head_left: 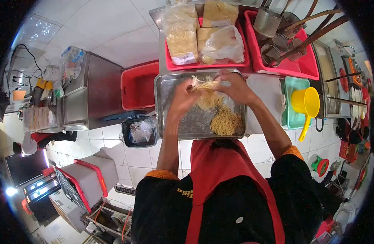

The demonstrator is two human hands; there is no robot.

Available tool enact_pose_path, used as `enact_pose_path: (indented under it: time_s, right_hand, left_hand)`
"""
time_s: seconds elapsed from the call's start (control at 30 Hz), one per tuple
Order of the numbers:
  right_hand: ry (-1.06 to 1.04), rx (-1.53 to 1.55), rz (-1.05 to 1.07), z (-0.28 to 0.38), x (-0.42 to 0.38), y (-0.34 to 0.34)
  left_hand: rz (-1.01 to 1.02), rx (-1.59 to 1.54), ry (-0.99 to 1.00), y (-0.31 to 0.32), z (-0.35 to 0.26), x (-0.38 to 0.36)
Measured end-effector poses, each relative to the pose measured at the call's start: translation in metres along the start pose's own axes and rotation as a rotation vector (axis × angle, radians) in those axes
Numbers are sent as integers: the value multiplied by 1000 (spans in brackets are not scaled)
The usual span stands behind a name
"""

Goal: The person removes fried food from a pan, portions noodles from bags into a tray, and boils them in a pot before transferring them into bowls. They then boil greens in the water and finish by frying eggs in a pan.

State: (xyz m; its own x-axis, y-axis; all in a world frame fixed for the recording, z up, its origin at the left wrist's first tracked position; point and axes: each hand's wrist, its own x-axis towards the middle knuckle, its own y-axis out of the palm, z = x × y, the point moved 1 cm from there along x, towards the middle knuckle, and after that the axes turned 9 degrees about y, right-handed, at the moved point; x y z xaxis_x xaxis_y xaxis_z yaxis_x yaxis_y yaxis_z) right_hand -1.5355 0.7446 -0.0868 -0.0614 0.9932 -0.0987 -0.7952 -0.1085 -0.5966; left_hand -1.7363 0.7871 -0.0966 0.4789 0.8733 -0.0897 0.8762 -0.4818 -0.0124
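Note:
A bundle of pale yellow noodles (207, 86) is stretched between my two hands over a metal tray (164, 122). My left hand (183, 97) grips its left end, fingers curled round the strands. On the other side my right hand (235, 87) pinches the right end between thumb and fingers. Loose strands hang below the bundle toward the middle of the tray. A rounded nest of noodles (225, 123) lies in the tray's near right corner, close under the hanging strands.
Behind the tray, a red tray (170, 65) holds plastic bags of noodles (179, 36). To its right, a red bin (309, 72) carries long-handled metal strainers (268, 22). A yellow dipper (305, 101) rests on a green tray (290, 85). At left stands a bin (128, 140).

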Motion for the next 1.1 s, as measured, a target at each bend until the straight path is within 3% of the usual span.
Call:
enact_pose_path:
  time_s: [0.03,0.17,0.27,0.33,0.47,0.53,0.67,0.73,0.77,0.83,0.87,0.93,1.07,1.1]
  right_hand:
    - [-12,293,134,4,0,-3]
    - [2,382,200,11,0,-4]
    - [106,521,222,4,-2,-1]
    - [136,462,237,4,-1,-5]
    - [57,365,305,-9,-3,-4]
    - [97,-701,39,-20,-6,5]
    - [52,-667,-131,-50,0,49]
    - [161,-533,4,-50,4,54]
    - [163,-535,-1,-57,8,49]
    - [-123,-113,-10,-64,7,36]
    - [-116,-110,-12,-63,2,34]
    - [364,-360,150,-35,-5,19]
    - [224,-405,46,-76,3,85]
    - [102,-327,55,-72,11,89]
  left_hand:
    - [32,285,-24,-6,3,1]
    - [173,383,-34,-15,2,2]
    - [199,657,-5,-16,-4,-3]
    - [229,973,-237,-16,-19,-5]
    - [116,921,-22,-27,63,-5]
    - [45,937,151,-17,76,-7]
    - [122,973,116,-3,74,-2]
    - [111,438,-207,-4,69,7]
    - [114,439,-203,-5,70,8]
    - [18,-187,31,-9,79,-2]
    - [24,-186,25,-15,87,-8]
    - [-51,366,13,-29,98,-8]
    - [161,418,-207,0,101,5]
    - [65,142,-135,8,104,7]
